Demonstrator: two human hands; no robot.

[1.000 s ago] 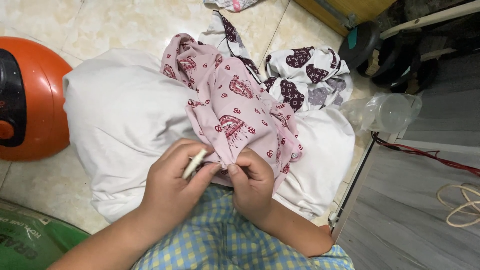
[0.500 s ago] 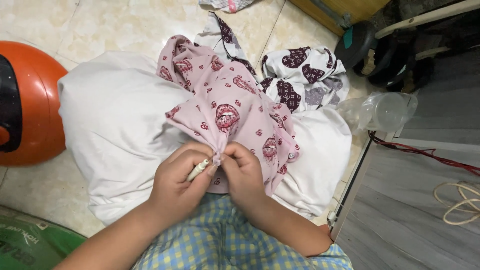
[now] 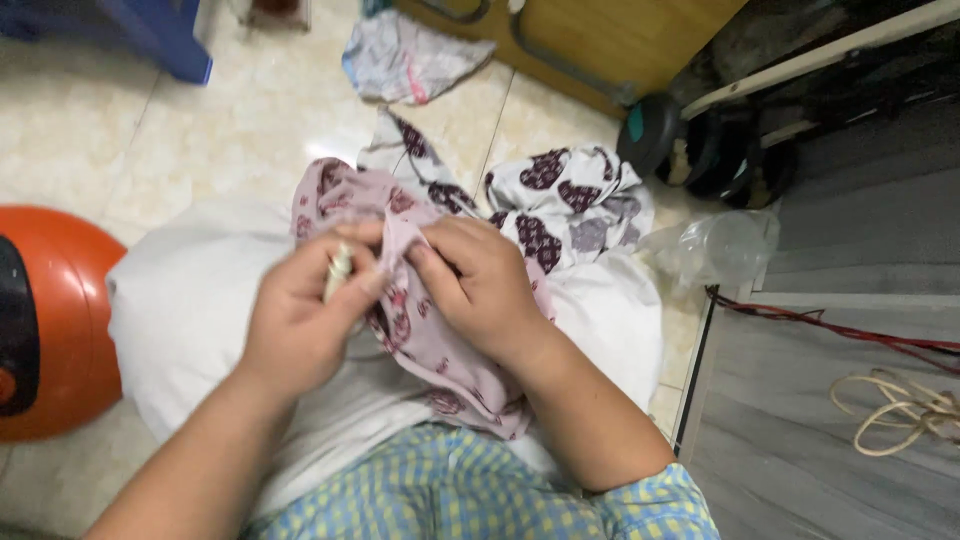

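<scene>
A home floor: cream tiles (image 3: 250, 130), scattered clothes (image 3: 570, 200), white pillow (image 3: 190, 310).

Two bare forearms are seen from above, with no watch, ring or bracelet made out on the left hand (image 3: 300, 315) or the right hand (image 3: 478, 285). A checked garment (image 3: 450, 495) in blue, white and yellow is worn, and a short sleeve (image 3: 655, 500) of it is seen at the right elbow.

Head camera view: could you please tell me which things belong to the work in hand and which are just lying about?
In hand:
- pink printed cloth, pinched by left hand and right hand
- small pale tool in the left hand
- white pillow underneath

Lying about:
- white patterned cloth
- orange cooker
- plastic cup
- rope
</scene>
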